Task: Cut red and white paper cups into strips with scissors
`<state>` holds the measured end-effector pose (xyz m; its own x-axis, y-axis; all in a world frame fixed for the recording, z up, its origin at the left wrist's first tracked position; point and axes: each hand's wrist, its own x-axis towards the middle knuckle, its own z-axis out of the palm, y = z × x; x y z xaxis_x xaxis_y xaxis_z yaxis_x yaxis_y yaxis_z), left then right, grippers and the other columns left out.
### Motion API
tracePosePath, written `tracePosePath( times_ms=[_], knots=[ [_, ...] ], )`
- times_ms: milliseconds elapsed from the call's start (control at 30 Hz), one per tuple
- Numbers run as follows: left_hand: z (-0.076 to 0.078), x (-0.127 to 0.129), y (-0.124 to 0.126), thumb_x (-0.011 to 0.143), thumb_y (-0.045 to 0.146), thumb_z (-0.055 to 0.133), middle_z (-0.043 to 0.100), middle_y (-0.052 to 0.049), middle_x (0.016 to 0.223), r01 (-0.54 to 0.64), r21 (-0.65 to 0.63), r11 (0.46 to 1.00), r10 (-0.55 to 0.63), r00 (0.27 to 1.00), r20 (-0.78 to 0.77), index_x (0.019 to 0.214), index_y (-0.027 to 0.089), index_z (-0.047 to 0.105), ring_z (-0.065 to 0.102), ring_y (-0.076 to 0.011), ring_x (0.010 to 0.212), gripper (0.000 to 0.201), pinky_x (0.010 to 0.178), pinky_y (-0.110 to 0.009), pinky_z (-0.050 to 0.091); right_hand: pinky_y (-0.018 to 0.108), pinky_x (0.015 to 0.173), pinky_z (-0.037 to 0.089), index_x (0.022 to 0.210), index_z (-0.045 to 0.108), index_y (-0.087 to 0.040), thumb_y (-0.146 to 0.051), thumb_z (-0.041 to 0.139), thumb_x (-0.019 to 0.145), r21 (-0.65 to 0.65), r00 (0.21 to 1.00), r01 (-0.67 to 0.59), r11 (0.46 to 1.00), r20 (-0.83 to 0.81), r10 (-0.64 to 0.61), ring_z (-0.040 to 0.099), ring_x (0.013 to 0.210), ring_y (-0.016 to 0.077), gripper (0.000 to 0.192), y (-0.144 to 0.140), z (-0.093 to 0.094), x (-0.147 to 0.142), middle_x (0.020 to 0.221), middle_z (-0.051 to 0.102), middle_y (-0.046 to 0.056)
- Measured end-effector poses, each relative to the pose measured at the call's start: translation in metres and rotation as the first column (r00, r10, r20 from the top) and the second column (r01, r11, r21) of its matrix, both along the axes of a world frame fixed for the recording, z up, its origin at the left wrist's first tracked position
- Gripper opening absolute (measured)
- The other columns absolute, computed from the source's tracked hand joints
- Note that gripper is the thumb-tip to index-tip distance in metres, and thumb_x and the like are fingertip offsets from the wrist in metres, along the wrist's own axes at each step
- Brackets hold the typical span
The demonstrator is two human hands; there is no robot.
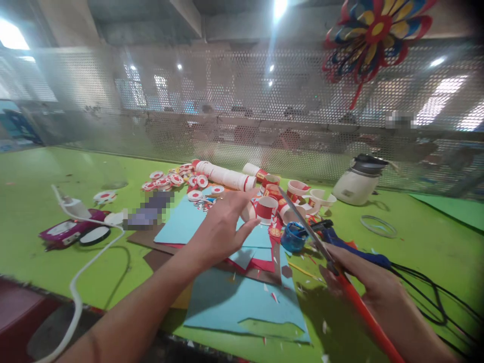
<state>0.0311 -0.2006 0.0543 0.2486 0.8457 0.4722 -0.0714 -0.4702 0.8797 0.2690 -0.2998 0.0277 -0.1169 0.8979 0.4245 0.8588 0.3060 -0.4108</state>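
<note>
On the far left of the green table (pixel 45 171) we see a white cable (pixel 77 282) curving past a glossy magenta case (pixel 68 229) and a flat black-rimmed disc (pixel 94 235). Behind these lies a scatter of small round red-and-white paper discs (pixel 170 179), then a long stack of nested paper cups (pixel 225 176) lying on its side.

Our left hand (pixel 223 227) reaches forward over matte light-blue paper sheets (pixel 242 302), fingers spread and slightly curled, the fingertips just beside a white paper cup with a red band (pixel 266 209) that stands among other loose cups (pixel 298 190); we cannot tell whether they touch it. Brown and red sheets peek out beneath the blue ones, and tiny paper scraps dot the surface.

To the right, a round blue tape dispenser (pixel 293 237) sits near a dark blue tool (pixel 355 252) with black cords (pixel 423 287). Our right hand (pixel 370 285) is closed around the red handles of scissors (pixel 313 237), whose thin metal blades point up and left toward the cups. Farther right rest a clear ring (pixel 378 226) and a squat white pot with a dark lid (pixel 359 181). A glossy pinwheel (pixel 372 35) hangs on the perforated metal screen (pixel 227 101).
</note>
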Motion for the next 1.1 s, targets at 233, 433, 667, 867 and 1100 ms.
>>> tracePosePath(
  times_ms=[233,433,667,867,1100],
  knots=[
    [0.006,-0.004,0.005,0.081,0.036,0.058,0.068,-0.011,0.079,0.379,-0.440,0.814,-0.224,0.904,0.364,0.082,0.011,0.065,0.061,-0.0159,0.071,0.026,0.064,-0.025,0.044,0.027,0.060,0.053,0.097,0.065,-0.020,-0.022,0.047,0.081,0.083,1.000,-0.002,0.997,0.022,0.000,0.067,0.077,0.0233,0.024,0.003,-0.003,0.002,0.079,0.070,0.004],
    [-0.001,-0.006,0.014,0.079,0.032,0.060,0.068,-0.011,0.079,0.439,-0.544,0.715,-0.177,0.867,0.467,0.088,0.011,0.065,0.062,-0.0146,0.062,0.024,0.055,-0.023,0.045,0.027,0.066,0.055,0.107,0.064,-0.018,-0.021,0.049,0.082,-0.018,0.988,-0.155,0.988,-0.021,0.154,0.069,0.078,0.0221,0.030,0.006,-0.005,0.004,0.089,0.074,0.004],
    [-0.007,-0.005,0.017,0.080,0.035,0.059,0.065,-0.007,0.073,0.441,-0.518,0.733,-0.209,0.871,0.445,0.097,0.016,0.063,0.063,-0.0144,0.060,0.026,0.040,-0.017,0.032,0.031,0.070,0.057,0.110,0.066,-0.019,-0.022,0.050,0.083,-0.148,0.973,-0.223,0.964,-0.092,0.211,0.071,0.081,0.0230,0.032,0.004,0.006,-0.006,0.097,0.075,0.007],
    [-0.007,-0.005,0.014,0.080,0.039,0.058,0.068,-0.012,0.083,0.479,-0.521,0.706,-0.270,0.863,0.426,0.103,0.017,0.064,0.061,-0.0136,0.060,0.033,0.036,-0.016,0.025,0.037,0.076,0.056,0.116,0.064,-0.022,-0.027,0.050,0.087,-0.214,0.975,-0.223,0.951,-0.038,0.220,0.069,0.093,0.0270,0.033,0.003,0.003,-0.006,0.111,0.071,0.008],
    [-0.001,-0.012,0.013,0.077,0.026,0.060,0.065,-0.009,0.073,0.524,-0.507,0.684,-0.353,0.847,0.399,0.108,0.015,0.064,0.060,-0.0136,0.063,0.033,0.038,-0.017,0.028,0.031,0.074,0.057,0.119,0.062,-0.025,-0.028,0.050,0.089,-0.256,0.969,-0.236,0.937,0.003,0.245,0.068,0.094,0.0229,0.033,-0.002,0.008,-0.008,0.113,0.070,0.004]
  ],
)
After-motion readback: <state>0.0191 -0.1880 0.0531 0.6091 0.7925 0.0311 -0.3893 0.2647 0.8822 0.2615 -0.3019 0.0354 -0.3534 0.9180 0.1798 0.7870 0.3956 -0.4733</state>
